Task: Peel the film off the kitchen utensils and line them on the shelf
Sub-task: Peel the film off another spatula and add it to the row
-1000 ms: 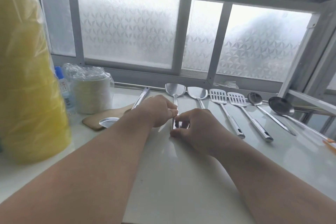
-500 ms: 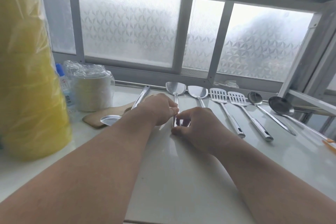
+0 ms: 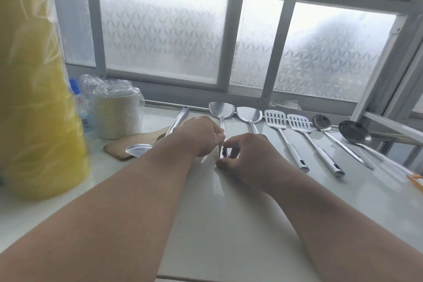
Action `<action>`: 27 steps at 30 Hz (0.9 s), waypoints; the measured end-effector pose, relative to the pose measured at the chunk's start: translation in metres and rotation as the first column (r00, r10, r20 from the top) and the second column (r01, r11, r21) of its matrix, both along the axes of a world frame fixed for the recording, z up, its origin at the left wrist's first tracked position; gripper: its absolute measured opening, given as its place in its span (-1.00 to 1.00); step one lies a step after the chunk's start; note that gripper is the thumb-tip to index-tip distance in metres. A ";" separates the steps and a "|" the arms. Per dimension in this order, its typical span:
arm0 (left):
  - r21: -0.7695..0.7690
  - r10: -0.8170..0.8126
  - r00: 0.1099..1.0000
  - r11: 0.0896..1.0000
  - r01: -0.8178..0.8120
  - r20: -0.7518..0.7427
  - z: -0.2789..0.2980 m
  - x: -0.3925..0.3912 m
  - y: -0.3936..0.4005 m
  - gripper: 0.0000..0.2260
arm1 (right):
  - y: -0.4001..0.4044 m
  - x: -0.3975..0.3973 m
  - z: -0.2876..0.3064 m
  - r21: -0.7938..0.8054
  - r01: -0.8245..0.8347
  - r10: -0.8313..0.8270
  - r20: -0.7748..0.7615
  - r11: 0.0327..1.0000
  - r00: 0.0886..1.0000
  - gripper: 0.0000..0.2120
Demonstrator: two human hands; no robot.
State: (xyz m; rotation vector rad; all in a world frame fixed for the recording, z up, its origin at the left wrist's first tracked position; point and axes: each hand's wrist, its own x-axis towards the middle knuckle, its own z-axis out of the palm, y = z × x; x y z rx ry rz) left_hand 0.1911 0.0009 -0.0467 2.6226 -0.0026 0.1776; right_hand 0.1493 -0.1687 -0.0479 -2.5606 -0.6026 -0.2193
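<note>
Several steel utensils lie side by side on the white shelf (image 3: 229,213), heads toward the window. A steel spatula (image 3: 221,110) lies at the left end of the row. My left hand (image 3: 201,136) pinches its handle from the left. My right hand (image 3: 246,155) grips the handle's near end with thumb and fingers. To the right lie a second spatula (image 3: 249,114), two slotted turners (image 3: 275,119) (image 3: 298,122), a spoon (image 3: 321,121) and a ladle (image 3: 354,131). Left of my hands a long steel ladle (image 3: 137,150) lies turned the other way, its bowl near me.
A big yellow plastic-wrapped bundle (image 3: 34,98) fills the left side. Beside it stand a small bottle (image 3: 81,107) and a wrapped stack of white plates (image 3: 114,114). A wooden board (image 3: 132,142) lies under the long ladle. An orange-handled item (image 3: 415,178) lies at the right edge.
Both hands stay on the left spatula's handle with small finger shifts. My right fingers have moved slightly toward the handle's near end.
</note>
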 end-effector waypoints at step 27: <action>0.428 0.027 0.963 0.892 -0.144 0.268 0.017 -0.207 0.067 -0.72 | 0.016 -0.150 0.030 -0.052 -0.059 0.070 0.265 0.997 0.962 -0.64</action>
